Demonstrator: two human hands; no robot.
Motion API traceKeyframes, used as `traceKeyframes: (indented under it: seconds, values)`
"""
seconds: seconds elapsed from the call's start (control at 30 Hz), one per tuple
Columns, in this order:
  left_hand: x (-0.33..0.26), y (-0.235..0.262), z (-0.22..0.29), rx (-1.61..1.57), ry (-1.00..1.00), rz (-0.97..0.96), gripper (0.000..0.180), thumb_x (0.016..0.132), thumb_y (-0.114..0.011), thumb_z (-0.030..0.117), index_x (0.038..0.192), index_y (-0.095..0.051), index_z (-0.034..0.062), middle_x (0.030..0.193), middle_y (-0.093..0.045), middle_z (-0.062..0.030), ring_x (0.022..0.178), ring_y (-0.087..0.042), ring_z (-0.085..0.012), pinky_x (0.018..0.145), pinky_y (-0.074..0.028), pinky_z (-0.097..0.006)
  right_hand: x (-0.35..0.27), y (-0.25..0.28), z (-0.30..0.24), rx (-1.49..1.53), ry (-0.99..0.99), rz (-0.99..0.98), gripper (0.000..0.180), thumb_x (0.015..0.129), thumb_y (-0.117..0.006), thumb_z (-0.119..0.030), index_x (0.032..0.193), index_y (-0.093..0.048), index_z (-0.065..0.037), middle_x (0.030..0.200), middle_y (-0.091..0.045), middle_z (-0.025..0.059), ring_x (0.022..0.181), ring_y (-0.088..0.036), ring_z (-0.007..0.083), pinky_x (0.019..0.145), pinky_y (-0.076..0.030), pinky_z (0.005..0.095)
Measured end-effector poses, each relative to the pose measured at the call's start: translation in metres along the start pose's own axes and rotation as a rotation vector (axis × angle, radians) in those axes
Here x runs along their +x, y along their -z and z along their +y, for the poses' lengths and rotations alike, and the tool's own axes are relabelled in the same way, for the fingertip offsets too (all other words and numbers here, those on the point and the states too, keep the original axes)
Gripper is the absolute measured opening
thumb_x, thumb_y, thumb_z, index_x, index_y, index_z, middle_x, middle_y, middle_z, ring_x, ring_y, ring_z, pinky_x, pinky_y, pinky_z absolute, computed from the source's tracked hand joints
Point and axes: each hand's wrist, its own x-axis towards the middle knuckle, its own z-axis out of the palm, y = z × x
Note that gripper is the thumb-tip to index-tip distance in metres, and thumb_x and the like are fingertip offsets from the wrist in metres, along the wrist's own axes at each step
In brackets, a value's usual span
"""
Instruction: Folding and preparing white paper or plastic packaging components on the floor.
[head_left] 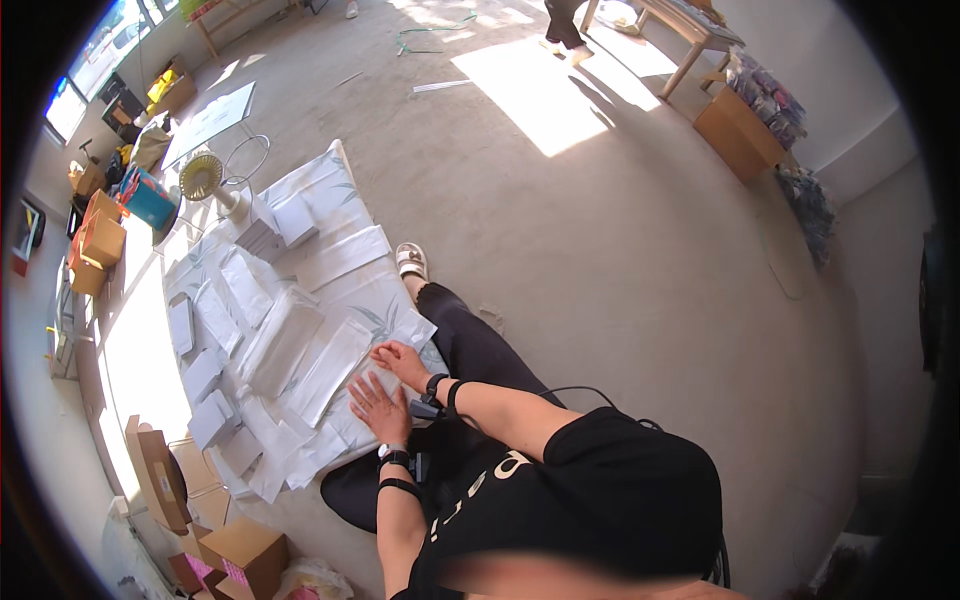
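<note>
My left hand (378,408) lies flat with fingers spread, pressing on thin white material at the near edge of a low table (385,300) with a leaf-patterned cover. Just beyond it, my right hand (402,364) has its fingers curled in a pinch; what they hold, if anything, is too small to make out. Beside both hands, a long flat white plastic bag (328,372) stretches across the cover. Further left lies a bigger translucent bag (282,340), with several white boxes (213,418) and loose white sleeves around it.
A small fan (203,178) stands at the table's far end, near a blue bin (150,200). Cardboard boxes (245,552) sit at the lower left, others along the left wall. Another person (563,25) stands near a wooden table (690,25); a carton (738,135) holds bagged goods.
</note>
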Motion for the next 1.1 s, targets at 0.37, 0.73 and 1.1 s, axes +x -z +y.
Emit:
traceKeyframes:
  seconds: [0.37, 0.73, 1.1]
  values:
    - [0.003, 0.01, 0.01, -0.014, 0.036, -0.06, 0.077, 0.102, -0.049, 0.053, 0.166, -0.021, 0.0202, 0.174, -0.007, -0.0115, 0.158, -0.001, -0.0451, 0.121, -0.007, -0.068, 0.017, 0.012, 0.003, -0.356, 0.122, -0.023, 0.028, 0.103, -0.061, -0.018, 0.122, -0.064, 0.002, 0.112, -0.071, 0.0114, 0.107, -0.069, 0.0196, 0.09, -0.057, 0.032]
    - [0.007, 0.026, 0.012, -0.096, 0.004, 0.099, 0.067, 0.1, -0.059, 0.046, 0.157, -0.042, 0.0162, 0.169, -0.023, -0.0139, 0.157, -0.012, -0.0375, 0.122, -0.007, -0.061, -0.001, 0.058, -0.101, -1.38, 0.674, 0.018, 0.045, 0.082, -0.073, -0.005, 0.124, -0.058, 0.001, 0.125, -0.06, 0.0222, 0.121, -0.054, 0.0426, 0.104, -0.044, 0.0477]
    - [0.039, 0.024, 0.028, -0.614, 0.054, 0.198, 0.045, 0.085, -0.073, 0.006, 0.129, -0.062, 0.004, 0.119, -0.055, -0.0166, 0.114, -0.053, -0.0373, 0.099, -0.046, -0.044, 0.011, 0.066, -0.107, -1.444, 0.436, 0.037, 0.05, 0.085, -0.074, -0.009, 0.129, -0.054, 0.0, 0.116, -0.064, 0.0243, 0.111, -0.062, 0.0425, 0.096, -0.05, 0.0478]
